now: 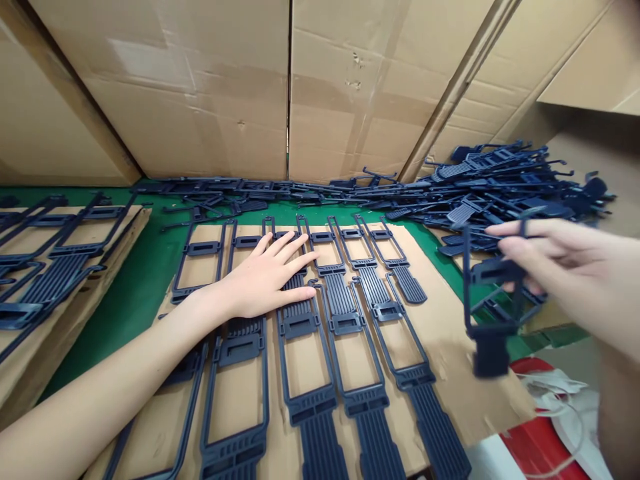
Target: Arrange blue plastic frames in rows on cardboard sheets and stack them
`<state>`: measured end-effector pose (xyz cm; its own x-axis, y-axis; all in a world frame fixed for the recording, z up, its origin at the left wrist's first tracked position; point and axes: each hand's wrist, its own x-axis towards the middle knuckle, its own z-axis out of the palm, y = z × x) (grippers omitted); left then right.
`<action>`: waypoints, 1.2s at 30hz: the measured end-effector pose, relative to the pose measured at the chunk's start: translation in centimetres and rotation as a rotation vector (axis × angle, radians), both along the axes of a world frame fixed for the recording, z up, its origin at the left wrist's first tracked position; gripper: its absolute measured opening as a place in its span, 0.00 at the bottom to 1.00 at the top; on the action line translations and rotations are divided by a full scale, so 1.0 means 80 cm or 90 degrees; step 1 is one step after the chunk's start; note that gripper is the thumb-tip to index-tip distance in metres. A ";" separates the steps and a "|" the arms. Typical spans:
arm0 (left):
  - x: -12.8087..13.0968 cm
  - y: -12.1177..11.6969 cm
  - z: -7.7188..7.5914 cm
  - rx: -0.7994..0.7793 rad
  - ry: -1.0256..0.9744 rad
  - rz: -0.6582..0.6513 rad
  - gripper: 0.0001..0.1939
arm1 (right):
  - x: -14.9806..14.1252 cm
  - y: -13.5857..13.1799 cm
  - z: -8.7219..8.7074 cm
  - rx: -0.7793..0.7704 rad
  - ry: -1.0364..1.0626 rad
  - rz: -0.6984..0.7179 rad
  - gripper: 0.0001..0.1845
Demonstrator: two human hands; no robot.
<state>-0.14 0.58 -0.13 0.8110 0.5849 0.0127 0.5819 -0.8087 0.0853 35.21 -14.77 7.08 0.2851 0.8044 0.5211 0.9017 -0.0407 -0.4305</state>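
Note:
Several dark blue plastic frame parts lie side by side in two interlocking rows on a cardboard sheet over a green table. My left hand rests flat, fingers spread, on the rows near the sheet's middle. My right hand is raised at the right and grips one dark blue frame part, which hangs tilted above the sheet's right edge.
A loose heap of the same blue parts lies at the back right and runs along the cardboard wall. A second cardboard sheet with parts sits at the left. A red object and white cloth are at the lower right.

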 end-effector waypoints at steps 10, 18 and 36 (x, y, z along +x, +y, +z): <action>0.003 0.000 0.002 0.007 0.016 0.005 0.38 | 0.005 0.009 -0.058 -0.369 0.272 0.104 0.32; 0.002 0.003 0.000 0.020 0.016 -0.003 0.38 | 0.005 0.014 -0.079 -0.395 0.250 0.110 0.25; 0.002 0.003 -0.001 0.033 0.016 -0.005 0.37 | 0.008 0.022 -0.087 -0.387 0.300 0.139 0.28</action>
